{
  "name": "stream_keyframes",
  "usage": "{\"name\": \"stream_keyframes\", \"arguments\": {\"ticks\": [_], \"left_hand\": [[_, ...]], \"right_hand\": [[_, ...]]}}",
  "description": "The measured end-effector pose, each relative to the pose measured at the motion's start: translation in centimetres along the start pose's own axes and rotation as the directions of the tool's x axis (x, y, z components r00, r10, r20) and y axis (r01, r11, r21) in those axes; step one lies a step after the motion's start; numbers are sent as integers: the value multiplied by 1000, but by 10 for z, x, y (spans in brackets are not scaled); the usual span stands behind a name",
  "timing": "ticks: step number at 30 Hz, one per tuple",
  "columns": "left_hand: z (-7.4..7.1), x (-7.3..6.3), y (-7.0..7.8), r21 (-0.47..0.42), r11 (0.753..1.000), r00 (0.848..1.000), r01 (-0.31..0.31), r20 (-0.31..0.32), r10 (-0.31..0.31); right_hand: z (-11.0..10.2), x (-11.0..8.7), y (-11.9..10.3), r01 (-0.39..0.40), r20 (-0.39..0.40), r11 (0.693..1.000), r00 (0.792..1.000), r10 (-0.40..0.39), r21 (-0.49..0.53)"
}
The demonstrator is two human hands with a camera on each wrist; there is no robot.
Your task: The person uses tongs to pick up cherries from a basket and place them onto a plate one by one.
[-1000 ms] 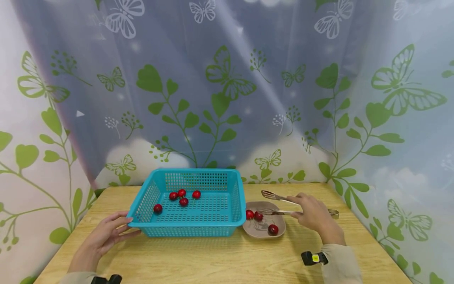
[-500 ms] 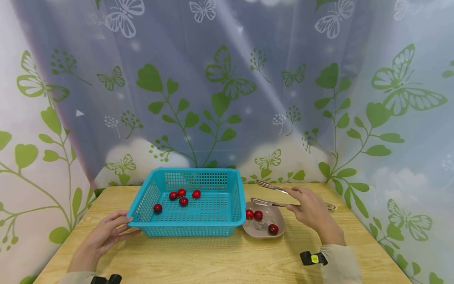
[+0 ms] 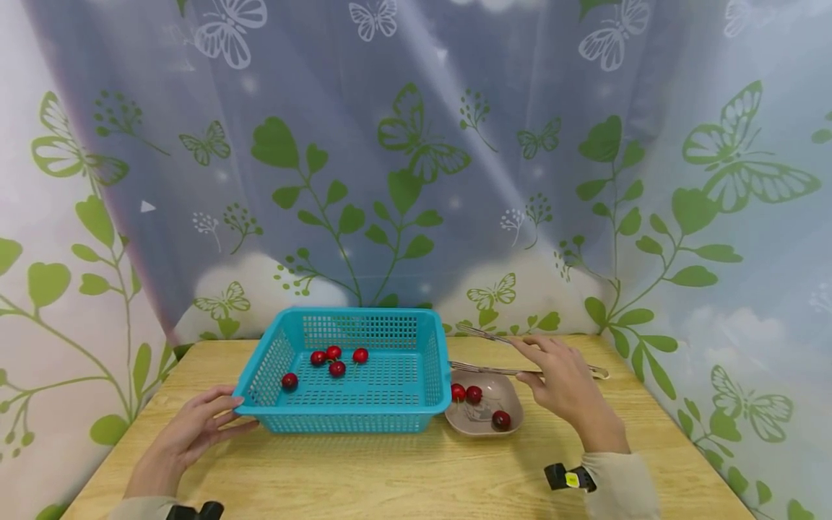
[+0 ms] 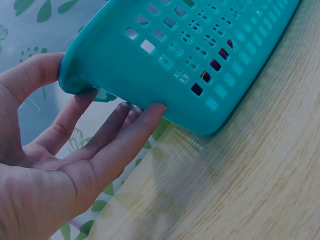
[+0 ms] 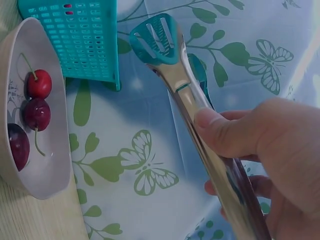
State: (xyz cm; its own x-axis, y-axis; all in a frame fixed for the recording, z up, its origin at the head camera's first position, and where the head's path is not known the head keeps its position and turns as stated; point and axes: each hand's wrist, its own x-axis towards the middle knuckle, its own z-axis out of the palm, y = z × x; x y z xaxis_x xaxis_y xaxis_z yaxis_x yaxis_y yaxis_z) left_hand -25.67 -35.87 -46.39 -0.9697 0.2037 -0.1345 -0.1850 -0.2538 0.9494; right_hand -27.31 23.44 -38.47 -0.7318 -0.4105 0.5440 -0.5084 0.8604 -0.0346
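My left hand (image 3: 195,430) holds the near left corner of a blue plastic basket (image 3: 344,409); in the left wrist view its fingers (image 4: 75,117) are at the rim and wall. Several red cherries (image 3: 336,369) lie on the basket's floor. With my right hand (image 3: 567,379) I grip metal tongs (image 3: 484,369), their two arms spread and nothing between their slotted ends. The tongs (image 5: 202,145) point left over the far side of a beige dish (image 3: 481,429), close to the basket's right rim. Three cherries (image 3: 501,420) sit in this dish, with stems showing in the right wrist view.
The basket and dish stand side by side on a wooden table (image 3: 364,477). A curtain printed with leaves and butterflies (image 3: 416,217) rises right behind the table's far edge and along both sides. Each wrist carries a dark camera strap.
My right hand has shifted slightly left and back, taking the tongs from over the cherries in the dish to beside the basket's rim. The left hand, basket and cherries stay put.
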Motion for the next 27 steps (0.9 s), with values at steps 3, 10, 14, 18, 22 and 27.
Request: {"name": "stream_keyframes", "arguments": {"ticks": [3,10,14,18,22,27], "left_hand": [[-1,0,0,-6,1000,1000,-6,20,6],[-1,-1,0,-21,1000,999,-11,42,12],[-1,-1,0,-16,1000,999,-10,30,10],[0,-1,0,-9,1000,1000,-14,19,15],[1,-1,0,-4,1000,1000,-19,16,19],[2,-3,1,2,1000,1000,-24,11,24]], "right_hand": [[1,0,0,11,-15,1000,1000,-11,-4],[2,3,-3,66,-70,998,995,-65,-1],[5,6,-4,112,-111,994,988,-111,-5],[7,9,-7,135,-138,991,981,-136,-16],[8,12,-12,149,-135,989,979,-150,-15],[11,20,-21,158,-100,988,983,-157,3]]}}
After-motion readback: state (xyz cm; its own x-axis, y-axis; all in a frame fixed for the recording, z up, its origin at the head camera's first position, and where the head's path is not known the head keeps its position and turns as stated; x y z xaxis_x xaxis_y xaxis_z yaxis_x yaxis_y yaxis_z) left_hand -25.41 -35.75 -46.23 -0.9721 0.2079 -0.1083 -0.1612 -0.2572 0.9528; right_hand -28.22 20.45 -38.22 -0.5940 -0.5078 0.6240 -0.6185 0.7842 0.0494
